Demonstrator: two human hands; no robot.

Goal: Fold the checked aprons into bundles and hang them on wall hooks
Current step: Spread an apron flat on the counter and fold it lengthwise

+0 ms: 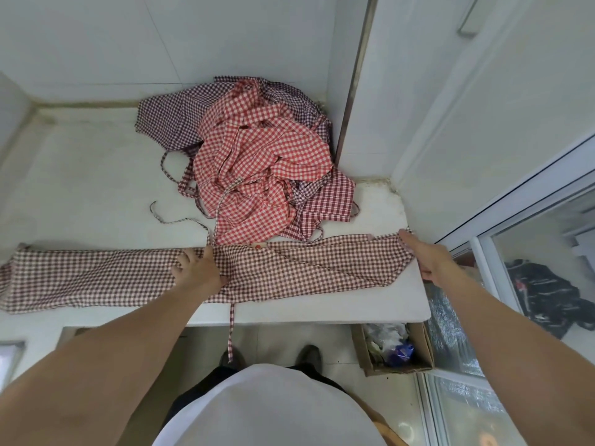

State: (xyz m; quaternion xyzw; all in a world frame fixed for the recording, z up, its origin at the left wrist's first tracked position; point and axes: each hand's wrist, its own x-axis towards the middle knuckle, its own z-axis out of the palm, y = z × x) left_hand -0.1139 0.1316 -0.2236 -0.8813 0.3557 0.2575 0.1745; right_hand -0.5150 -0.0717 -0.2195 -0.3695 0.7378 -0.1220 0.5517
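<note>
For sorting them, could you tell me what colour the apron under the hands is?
Dark maroon-and-white check on the flat apron, clearest in the head view.

The folded apron (pixel 289 268) across the lower middle is thin woven cloth, matt, softly creased. The heap of aprons (pixel 257 156) above it is the same crumpled cotton-like stuff. The counter (pixel 80 175) looks smooth, dull white stone. At lower right, a cardboard box (pixel 418 349), rough and matt.

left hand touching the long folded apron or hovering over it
Touching. In the head view the left hand lies on the folded apron near its middle, fingers resting flat on the cloth with no gap showing.
</note>
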